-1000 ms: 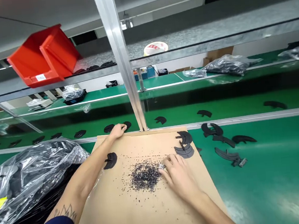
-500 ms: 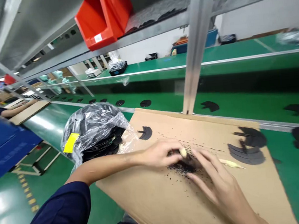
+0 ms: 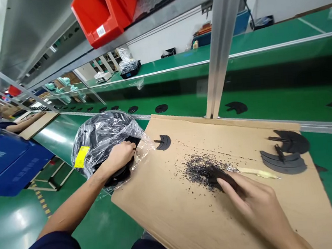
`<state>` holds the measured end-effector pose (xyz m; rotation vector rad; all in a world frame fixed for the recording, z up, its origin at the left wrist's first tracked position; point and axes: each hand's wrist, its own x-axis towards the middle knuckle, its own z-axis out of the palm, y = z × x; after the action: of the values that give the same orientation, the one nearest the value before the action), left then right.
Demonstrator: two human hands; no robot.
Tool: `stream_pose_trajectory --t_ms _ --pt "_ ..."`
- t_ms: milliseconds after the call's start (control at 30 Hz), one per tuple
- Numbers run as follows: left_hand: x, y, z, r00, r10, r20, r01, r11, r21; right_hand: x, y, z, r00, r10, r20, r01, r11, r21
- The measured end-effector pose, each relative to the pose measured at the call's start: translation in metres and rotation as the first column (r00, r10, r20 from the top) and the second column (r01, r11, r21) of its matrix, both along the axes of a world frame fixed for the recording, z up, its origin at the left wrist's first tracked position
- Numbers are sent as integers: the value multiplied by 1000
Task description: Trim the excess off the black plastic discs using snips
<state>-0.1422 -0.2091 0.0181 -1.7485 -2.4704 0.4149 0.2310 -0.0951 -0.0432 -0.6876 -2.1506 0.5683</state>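
Note:
My right hand point(image 3: 257, 198) is closed round a dark curved black part point(image 3: 218, 176) over the cardboard. Small black bits point(image 3: 198, 168) are heaped and scattered beneath and around it. At the mouth of a clear plastic bag point(image 3: 103, 126) full of black parts, my left hand point(image 3: 122, 156) has its fingers curled on a flat black piece point(image 3: 132, 141); the fingertips are partly hidden. Just beyond my right hand lies a slim tool with a pale yellow handle point(image 3: 258, 171) and a metal end.
A cardboard sheet point(image 3: 163, 218) covers the green bench. Fan-shaped black parts point(image 3: 284, 162) lie at its right, another point(image 3: 164, 142) at its upper left. A metal post point(image 3: 220, 48) rises behind it, and a red bin point(image 3: 108, 16) hangs overhead. Far left, a co-worker's arm point(image 3: 26, 124) shows.
My left hand has moved left from the heap of bits to the plastic bag. My right hand has closed on the black part, and more of the bits and the yellow tool now show.

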Motion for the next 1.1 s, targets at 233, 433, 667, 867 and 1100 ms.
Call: stream_pose_trajectory --t_ms 233,433,667,867,1100 --pt "26 6 7 800 -431 417 -18 679 734 -6 -7 10 988 25 -152 -123 721 -682" --pt "113 28 -13 604 -761 237 166 411 897 -7 -8 7 953 18 -303 -284 408 -868" --pt "167 37 -51 359 -876 321 202 409 890 -5 -8 11 931 -40 -362 -308 445 -841" --pt "161 37 -55 376 -816 439 366 566 739 -7 -13 13 961 20 -277 -259 424 -868" --pt "159 32 -52 431 -846 314 441 501 744 -9 -18 9 989 5 -151 -128 555 -822"
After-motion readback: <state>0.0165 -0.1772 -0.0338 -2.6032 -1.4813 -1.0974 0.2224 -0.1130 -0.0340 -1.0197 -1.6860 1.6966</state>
